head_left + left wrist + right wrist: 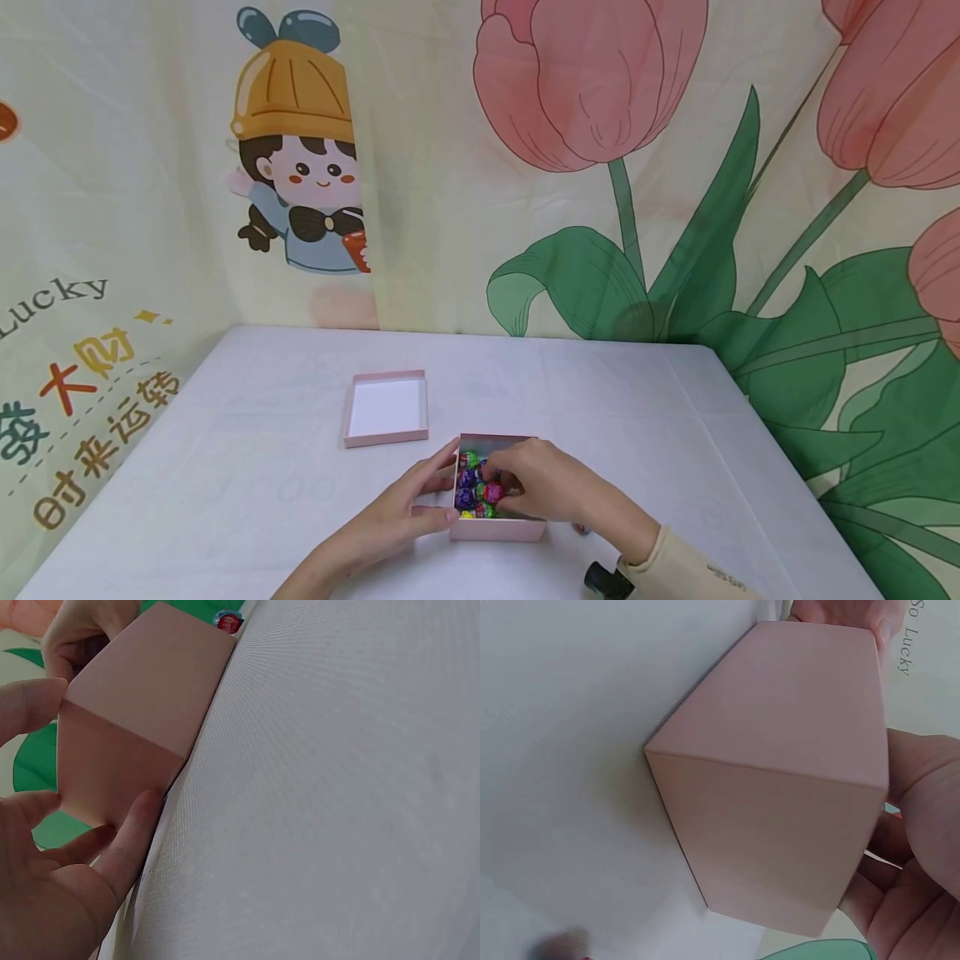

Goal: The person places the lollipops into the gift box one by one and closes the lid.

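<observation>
A pink box without its lid stands on the white table, holding several candies in shiny coloured wrappers. My left hand steadies its left side, thumb at the near corner and fingers extended along the wall. In the left wrist view, those fingers press flat on the box's side. My right hand reaches in over the right wall, its fingers and thumb curled at a pink and green wrapped candy. The box wall hides its fingertips in the right wrist view.
A pink box lid with a white inside lies upturned behind and left of the box. One wrapped candy sits on the table to the box's right, partly behind my right forearm. A printed cloth hangs behind the table.
</observation>
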### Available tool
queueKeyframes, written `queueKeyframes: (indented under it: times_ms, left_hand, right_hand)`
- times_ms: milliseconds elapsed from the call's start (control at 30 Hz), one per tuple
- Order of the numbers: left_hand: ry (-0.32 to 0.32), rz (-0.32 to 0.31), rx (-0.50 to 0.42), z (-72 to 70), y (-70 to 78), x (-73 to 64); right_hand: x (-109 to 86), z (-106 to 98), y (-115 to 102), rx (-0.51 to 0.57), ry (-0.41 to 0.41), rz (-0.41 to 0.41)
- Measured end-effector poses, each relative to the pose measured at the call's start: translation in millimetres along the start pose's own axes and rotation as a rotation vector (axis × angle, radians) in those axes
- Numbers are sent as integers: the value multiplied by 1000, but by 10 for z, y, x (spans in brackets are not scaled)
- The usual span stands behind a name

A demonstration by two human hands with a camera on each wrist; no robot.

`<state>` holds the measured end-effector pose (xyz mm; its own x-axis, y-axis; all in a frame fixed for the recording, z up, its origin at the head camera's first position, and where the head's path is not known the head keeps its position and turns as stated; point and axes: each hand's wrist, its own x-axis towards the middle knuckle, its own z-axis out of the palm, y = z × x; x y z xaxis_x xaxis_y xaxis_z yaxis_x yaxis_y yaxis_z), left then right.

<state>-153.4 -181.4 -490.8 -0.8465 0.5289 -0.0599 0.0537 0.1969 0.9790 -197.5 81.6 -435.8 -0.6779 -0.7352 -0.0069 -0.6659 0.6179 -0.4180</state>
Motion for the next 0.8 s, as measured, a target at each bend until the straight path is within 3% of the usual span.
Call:
queueKeyframes:
  times_ms: [300, 567, 800]
  left_hand:
    - [5, -20, 9, 5, 17, 9]
    - [3, -3, 19, 3, 43, 15]
    - [1, -9, 0, -1, 34, 25]
  right_hand:
    - [-128, -199, -2, 42, 17, 24]
    - [-344, -354, 135, 39, 88, -3]
    - [-509, -406, 302, 31, 101, 41]
